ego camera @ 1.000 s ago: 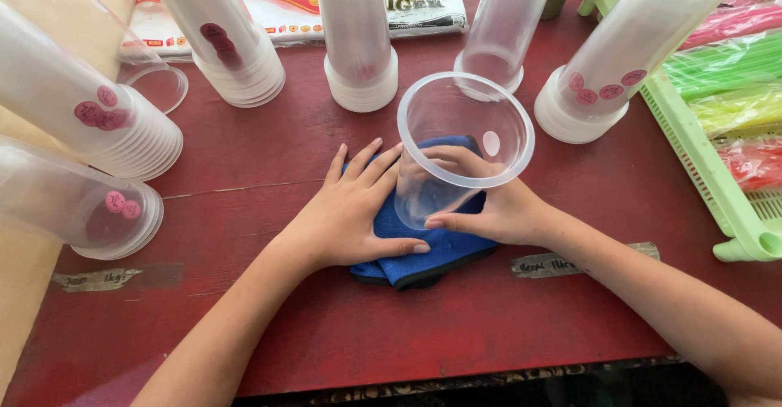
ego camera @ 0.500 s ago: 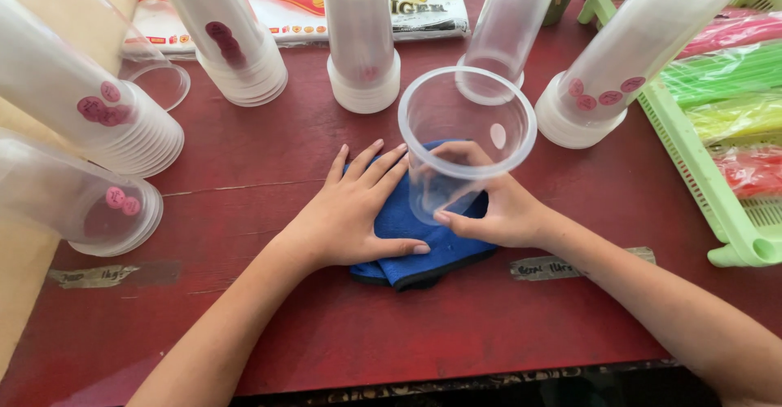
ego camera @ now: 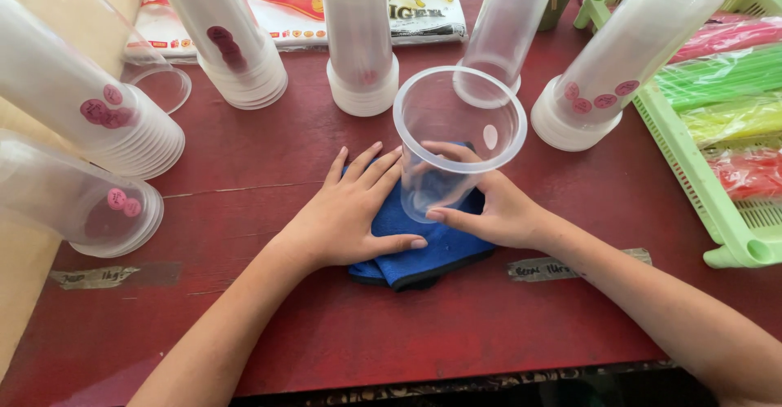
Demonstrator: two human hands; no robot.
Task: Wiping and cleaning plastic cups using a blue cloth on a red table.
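Right grip (ego camera: 497, 211) wrapped round clear plastic cup (ego camera: 456, 142), thumb and fingers on lower wall; cup upright, mouth up, base on blue cloth (ego camera: 423, 248). Left hand (ego camera: 350, 211) flat, open, pinning cloth at cup's 9 o'clock, on red worktop (ego camera: 244, 162).

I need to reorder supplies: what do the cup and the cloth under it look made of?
The cup looks like thin clear plastic, glossy: the right hand shows through its wall. The cloth looks like soft blue fabric, maybe microfibre, matte, folded, with a dark stitched edge.
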